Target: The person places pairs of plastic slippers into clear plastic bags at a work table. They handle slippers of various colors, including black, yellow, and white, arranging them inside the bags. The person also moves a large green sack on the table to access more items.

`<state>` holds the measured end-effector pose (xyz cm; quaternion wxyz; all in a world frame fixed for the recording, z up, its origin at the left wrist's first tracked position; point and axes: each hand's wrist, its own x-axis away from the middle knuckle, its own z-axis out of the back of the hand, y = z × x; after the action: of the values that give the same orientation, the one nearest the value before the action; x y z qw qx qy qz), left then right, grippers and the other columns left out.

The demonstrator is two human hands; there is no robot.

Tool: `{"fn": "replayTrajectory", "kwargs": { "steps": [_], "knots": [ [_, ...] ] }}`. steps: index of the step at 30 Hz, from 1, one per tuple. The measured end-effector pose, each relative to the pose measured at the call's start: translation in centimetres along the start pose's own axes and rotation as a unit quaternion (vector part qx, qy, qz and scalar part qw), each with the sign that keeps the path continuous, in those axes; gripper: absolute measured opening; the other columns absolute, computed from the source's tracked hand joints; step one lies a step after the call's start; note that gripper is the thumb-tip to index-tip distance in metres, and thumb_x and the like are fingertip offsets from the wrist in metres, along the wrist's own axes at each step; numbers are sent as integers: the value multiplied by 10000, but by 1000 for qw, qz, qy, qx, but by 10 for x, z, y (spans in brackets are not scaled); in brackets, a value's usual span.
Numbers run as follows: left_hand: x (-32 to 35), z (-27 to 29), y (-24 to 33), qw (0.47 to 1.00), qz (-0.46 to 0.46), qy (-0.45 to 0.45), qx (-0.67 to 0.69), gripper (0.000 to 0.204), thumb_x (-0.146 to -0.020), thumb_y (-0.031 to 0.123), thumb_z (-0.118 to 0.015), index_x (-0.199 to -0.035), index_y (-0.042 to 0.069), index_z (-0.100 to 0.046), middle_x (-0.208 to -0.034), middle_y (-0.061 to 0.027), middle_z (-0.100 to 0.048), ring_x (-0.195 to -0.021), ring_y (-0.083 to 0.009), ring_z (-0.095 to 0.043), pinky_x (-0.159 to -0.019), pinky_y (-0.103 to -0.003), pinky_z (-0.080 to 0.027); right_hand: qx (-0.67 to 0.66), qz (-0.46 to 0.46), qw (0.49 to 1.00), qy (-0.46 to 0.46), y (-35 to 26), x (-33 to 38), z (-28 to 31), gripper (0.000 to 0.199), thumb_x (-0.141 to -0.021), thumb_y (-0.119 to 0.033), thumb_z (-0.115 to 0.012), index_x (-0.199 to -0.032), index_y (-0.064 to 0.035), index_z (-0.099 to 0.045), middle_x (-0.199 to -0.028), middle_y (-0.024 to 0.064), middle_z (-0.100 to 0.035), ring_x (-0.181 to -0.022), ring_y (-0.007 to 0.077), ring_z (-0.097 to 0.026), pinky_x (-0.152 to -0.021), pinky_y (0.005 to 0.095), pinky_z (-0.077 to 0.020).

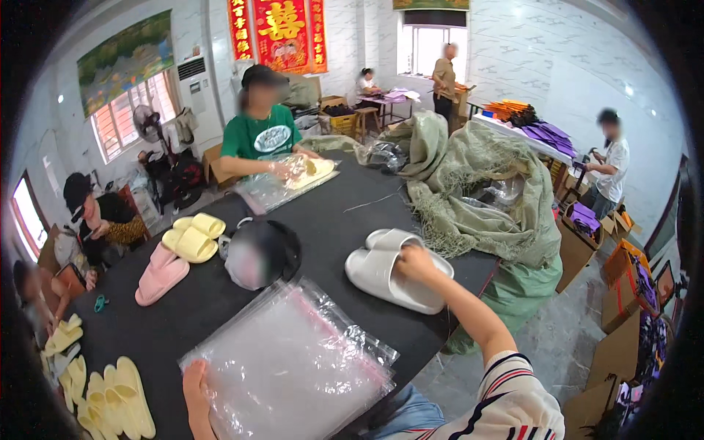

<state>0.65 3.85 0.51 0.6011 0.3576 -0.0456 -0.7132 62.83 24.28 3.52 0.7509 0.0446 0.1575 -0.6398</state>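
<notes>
My right hand (416,264) reaches across to a pair of light grey slippers (364,273) at the table's right side. Its fingers are closed on the nearer slipper, dipping into the foot opening; the fingertips are hidden. In front of me lies a stack of clear plastic bags (293,359) with pinkish strips along one side. My left hand (196,385) grips this stack at its left edge, low in the view. Just beyond the bags sits a round black-rimmed thing (282,246), partly blurred.
Pink slippers (162,276) and yellow slippers (192,238) lie left on the dark table (330,220), with more yellow slippers (121,396) at the near left. A large woven sack (491,198) stands right. Opposite, a person in green (268,136) handles a bagged slipper.
</notes>
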Motion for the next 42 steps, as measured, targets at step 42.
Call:
{"fn": "replayTrajectory", "kwargs": {
  "steps": [42],
  "knots": [
    [22, 94, 114, 989, 108, -92, 32, 311, -841, 93, -639, -1149, 55, -621, -1145, -104, -633, -1025, -226, -607, -904, -338, -458, -143, 504, 839, -149, -289, 101, 6, 689, -855, -576, -483, -1392, -151, -412, -1454, 148, -352, -1368, 341, -272, -1087, 609, -118]
  ]
}}
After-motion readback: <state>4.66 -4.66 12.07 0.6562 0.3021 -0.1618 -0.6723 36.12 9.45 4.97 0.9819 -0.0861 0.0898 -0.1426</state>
